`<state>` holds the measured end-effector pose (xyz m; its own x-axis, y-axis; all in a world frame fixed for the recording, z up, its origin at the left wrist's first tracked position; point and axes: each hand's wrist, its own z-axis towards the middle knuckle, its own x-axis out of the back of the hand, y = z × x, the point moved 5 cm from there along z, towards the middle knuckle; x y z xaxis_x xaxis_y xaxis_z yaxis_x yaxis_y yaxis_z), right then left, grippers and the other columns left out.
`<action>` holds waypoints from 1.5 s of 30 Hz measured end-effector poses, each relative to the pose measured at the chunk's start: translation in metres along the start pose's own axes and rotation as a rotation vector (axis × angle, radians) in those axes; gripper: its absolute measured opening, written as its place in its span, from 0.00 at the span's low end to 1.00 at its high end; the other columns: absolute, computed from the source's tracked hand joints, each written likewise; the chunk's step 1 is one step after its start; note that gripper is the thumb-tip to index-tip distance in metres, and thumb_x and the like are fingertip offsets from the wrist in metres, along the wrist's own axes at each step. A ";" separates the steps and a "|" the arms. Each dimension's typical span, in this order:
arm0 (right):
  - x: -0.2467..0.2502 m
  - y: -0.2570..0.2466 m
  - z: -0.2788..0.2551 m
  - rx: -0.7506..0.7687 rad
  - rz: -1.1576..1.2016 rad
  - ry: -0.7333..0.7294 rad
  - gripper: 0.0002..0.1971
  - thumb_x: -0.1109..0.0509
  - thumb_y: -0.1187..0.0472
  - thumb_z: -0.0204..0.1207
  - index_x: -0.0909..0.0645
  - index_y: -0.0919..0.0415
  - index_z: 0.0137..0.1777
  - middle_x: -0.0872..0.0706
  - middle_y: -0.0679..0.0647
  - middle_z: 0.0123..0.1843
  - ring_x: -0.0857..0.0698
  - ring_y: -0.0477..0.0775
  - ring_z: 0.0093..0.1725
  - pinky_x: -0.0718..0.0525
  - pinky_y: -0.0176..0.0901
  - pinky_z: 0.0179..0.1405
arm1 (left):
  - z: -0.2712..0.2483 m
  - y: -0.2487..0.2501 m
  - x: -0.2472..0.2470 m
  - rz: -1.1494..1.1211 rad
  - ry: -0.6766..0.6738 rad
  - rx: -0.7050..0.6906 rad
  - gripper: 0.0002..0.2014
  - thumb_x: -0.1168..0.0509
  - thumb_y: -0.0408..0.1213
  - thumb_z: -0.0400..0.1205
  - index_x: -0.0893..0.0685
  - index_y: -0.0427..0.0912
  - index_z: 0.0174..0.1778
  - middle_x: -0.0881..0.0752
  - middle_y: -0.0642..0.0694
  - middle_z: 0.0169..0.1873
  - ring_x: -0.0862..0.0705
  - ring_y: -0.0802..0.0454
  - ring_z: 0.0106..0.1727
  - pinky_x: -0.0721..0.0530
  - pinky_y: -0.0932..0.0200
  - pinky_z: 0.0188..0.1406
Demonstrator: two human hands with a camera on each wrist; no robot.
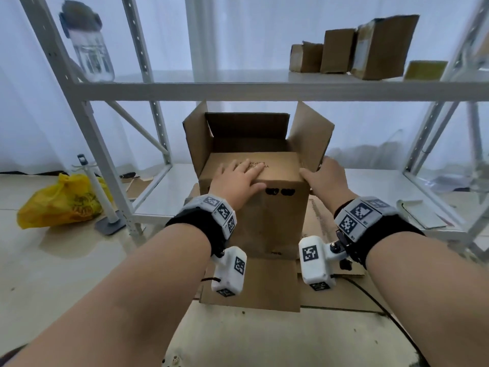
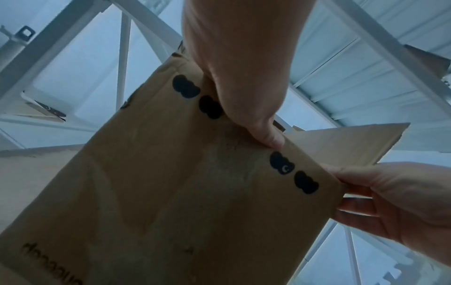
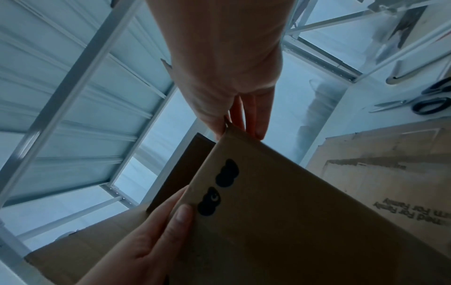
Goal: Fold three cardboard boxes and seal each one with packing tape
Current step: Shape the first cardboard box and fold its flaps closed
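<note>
A brown cardboard box stands upright on the floor in front of the shelf rack. Its near top flap is folded down; the two side flaps and the far flap stand up. My left hand lies flat on the folded flap, fingers straight and thumb over the front edge. In the left wrist view the left hand reaches over the box. My right hand holds the box's top right corner, thumb on the folded flap, fingers outside the right flap. The right wrist view shows the right hand straddling that corner of the box.
Flattened cardboard lies under the box. A white metal rack stands behind, with small boxes and a water bottle on its upper shelf. A yellow bag sits at the left. Scissors lie on the lower shelf, right.
</note>
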<state>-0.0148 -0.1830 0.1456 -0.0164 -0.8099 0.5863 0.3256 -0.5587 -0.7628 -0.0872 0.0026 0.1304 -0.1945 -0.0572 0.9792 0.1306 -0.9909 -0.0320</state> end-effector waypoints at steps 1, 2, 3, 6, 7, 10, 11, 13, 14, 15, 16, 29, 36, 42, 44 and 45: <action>-0.002 0.004 -0.001 -0.011 0.009 0.005 0.17 0.32 0.50 0.80 0.23 0.59 0.64 0.16 0.57 0.61 0.16 0.61 0.58 0.16 0.59 0.60 | -0.001 0.000 -0.002 0.008 0.022 -0.003 0.27 0.55 0.60 0.86 0.47 0.61 0.83 0.42 0.49 0.83 0.45 0.44 0.83 0.48 0.41 0.80; -0.005 0.008 -0.001 -0.022 0.012 0.007 0.18 0.33 0.48 0.80 0.23 0.58 0.64 0.16 0.56 0.61 0.16 0.60 0.58 0.16 0.60 0.60 | -0.002 0.000 -0.004 0.010 0.048 -0.008 0.27 0.55 0.60 0.86 0.45 0.60 0.82 0.39 0.49 0.82 0.42 0.45 0.82 0.45 0.42 0.79; -0.008 0.010 -0.001 -0.032 0.013 0.009 0.19 0.33 0.48 0.80 0.23 0.58 0.65 0.16 0.55 0.62 0.16 0.59 0.59 0.17 0.59 0.61 | -0.003 -0.001 -0.005 0.009 0.066 -0.013 0.27 0.55 0.60 0.86 0.42 0.60 0.82 0.36 0.50 0.81 0.38 0.45 0.81 0.41 0.43 0.78; -0.013 0.010 0.000 -0.025 -0.007 0.029 0.21 0.32 0.51 0.80 0.21 0.62 0.68 0.15 0.58 0.62 0.16 0.59 0.60 0.17 0.54 0.61 | -0.007 -0.005 -0.009 -0.001 0.083 -0.027 0.26 0.54 0.61 0.85 0.35 0.58 0.79 0.28 0.52 0.76 0.29 0.46 0.75 0.31 0.45 0.70; -0.014 0.009 0.000 -0.018 -0.029 0.043 0.20 0.33 0.53 0.80 0.21 0.63 0.68 0.15 0.59 0.62 0.16 0.60 0.59 0.17 0.51 0.60 | -0.008 -0.005 -0.008 -0.005 0.087 -0.032 0.26 0.54 0.61 0.85 0.34 0.58 0.79 0.26 0.53 0.75 0.27 0.46 0.74 0.30 0.46 0.69; -0.012 0.005 -0.002 0.006 -0.107 0.086 0.17 0.35 0.55 0.82 0.17 0.66 0.63 0.13 0.60 0.58 0.15 0.61 0.56 0.21 0.43 0.50 | -0.009 -0.002 -0.007 0.003 0.103 -0.056 0.26 0.54 0.60 0.86 0.34 0.55 0.79 0.28 0.51 0.77 0.30 0.47 0.76 0.34 0.46 0.73; -0.010 0.003 -0.003 0.023 -0.127 0.098 0.16 0.35 0.55 0.82 0.17 0.66 0.61 0.13 0.61 0.56 0.15 0.61 0.54 0.21 0.43 0.49 | -0.010 -0.001 -0.005 0.015 0.108 -0.066 0.27 0.55 0.59 0.86 0.35 0.54 0.80 0.30 0.50 0.78 0.34 0.47 0.79 0.40 0.45 0.77; -0.006 -0.001 -0.004 0.059 -0.159 0.113 0.17 0.36 0.53 0.83 0.16 0.66 0.60 0.12 0.60 0.55 0.15 0.61 0.53 0.20 0.44 0.49 | -0.013 -0.004 0.003 0.083 0.127 -0.075 0.29 0.57 0.59 0.86 0.37 0.51 0.81 0.36 0.47 0.81 0.43 0.47 0.83 0.56 0.43 0.81; -0.003 -0.002 -0.004 0.067 -0.173 0.117 0.17 0.36 0.53 0.83 0.16 0.66 0.60 0.12 0.60 0.55 0.15 0.62 0.53 0.21 0.44 0.49 | -0.015 -0.008 0.009 0.149 0.153 -0.077 0.30 0.59 0.60 0.86 0.36 0.49 0.80 0.38 0.45 0.82 0.47 0.47 0.84 0.63 0.42 0.80; 0.002 -0.004 -0.003 0.068 -0.188 0.124 0.17 0.36 0.53 0.83 0.16 0.66 0.60 0.12 0.61 0.54 0.15 0.62 0.53 0.22 0.44 0.48 | -0.018 -0.013 0.019 0.212 0.189 -0.073 0.30 0.60 0.61 0.86 0.33 0.49 0.79 0.39 0.44 0.82 0.51 0.46 0.85 0.68 0.41 0.78; 0.007 -0.004 -0.002 0.064 -0.198 0.131 0.17 0.36 0.54 0.83 0.16 0.67 0.59 0.12 0.61 0.54 0.15 0.63 0.53 0.23 0.43 0.47 | -0.021 -0.020 0.030 0.246 0.228 -0.055 0.30 0.60 0.61 0.86 0.29 0.48 0.76 0.40 0.43 0.82 0.53 0.45 0.85 0.70 0.39 0.77; 0.044 -0.065 -0.005 0.111 -0.236 0.215 0.15 0.40 0.70 0.78 0.24 0.70 0.64 0.17 0.66 0.59 0.19 0.67 0.59 0.23 0.50 0.53 | -0.043 -0.088 0.122 -0.305 0.403 0.356 0.13 0.43 0.30 0.78 0.14 0.31 0.40 0.13 0.37 0.37 0.15 0.39 0.42 0.19 0.56 0.44; 0.041 -0.045 0.007 -0.093 0.121 -0.058 0.49 0.31 0.62 0.78 0.67 0.59 0.84 0.44 0.63 0.83 0.36 0.63 0.80 0.32 0.56 0.77 | -0.059 -0.012 0.141 -0.474 0.394 -0.038 0.17 0.45 0.43 0.86 0.17 0.36 0.41 0.16 0.43 0.30 0.17 0.48 0.32 0.18 0.53 0.36; 0.042 -0.031 -0.003 -0.061 0.000 -0.066 0.40 0.33 0.62 0.78 0.51 0.59 0.85 0.42 0.63 0.82 0.34 0.65 0.78 0.29 0.55 0.74 | -0.049 -0.036 0.134 -0.316 0.269 -0.134 0.20 0.42 0.31 0.82 0.24 0.44 0.72 0.22 0.46 0.54 0.22 0.46 0.58 0.25 0.61 0.58; 0.033 -0.019 -0.007 -0.167 -0.046 -0.172 0.38 0.33 0.56 0.79 0.49 0.60 0.84 0.37 0.65 0.81 0.32 0.66 0.77 0.28 0.59 0.74 | -0.042 -0.049 0.129 -0.060 0.264 -0.067 0.22 0.35 0.40 0.82 0.26 0.49 0.73 0.29 0.43 0.67 0.32 0.43 0.71 0.32 0.50 0.71; 0.026 -0.014 -0.011 -0.228 -0.052 -0.237 0.38 0.34 0.53 0.79 0.48 0.62 0.84 0.34 0.64 0.80 0.29 0.66 0.75 0.27 0.60 0.72 | -0.039 -0.054 0.127 0.026 0.231 -0.036 0.22 0.34 0.45 0.82 0.26 0.51 0.72 0.33 0.43 0.73 0.36 0.41 0.75 0.38 0.45 0.76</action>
<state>-0.0305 -0.1978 0.1685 0.2018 -0.7302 0.6527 0.1100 -0.6453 -0.7560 -0.1565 0.0444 0.2491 -0.4090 -0.1047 0.9065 0.1041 -0.9923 -0.0676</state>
